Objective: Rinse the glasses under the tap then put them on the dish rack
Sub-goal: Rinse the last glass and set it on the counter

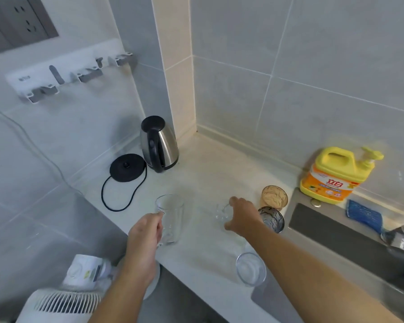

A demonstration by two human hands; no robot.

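Note:
A tall clear glass mug (170,217) stands on the pale counter (205,173), and my left hand (145,234) is closed around its handle. My right hand (240,216) reaches over a small clear glass (221,213), fingers curled around its rim. Right of that hand stand an amber textured glass (274,197) and a dark grey textured glass (272,219). Another clear tumbler (251,269) sits near the counter's front edge. The tap (399,238) shows at the right edge above the sink (336,231). No dish rack is in view.
A steel kettle (159,144) and its black base (127,167) with cord stand at the back left. A yellow detergent bottle (336,174) and a blue sponge (364,215) sit behind the sink. A white appliance (63,304) is at the lower left.

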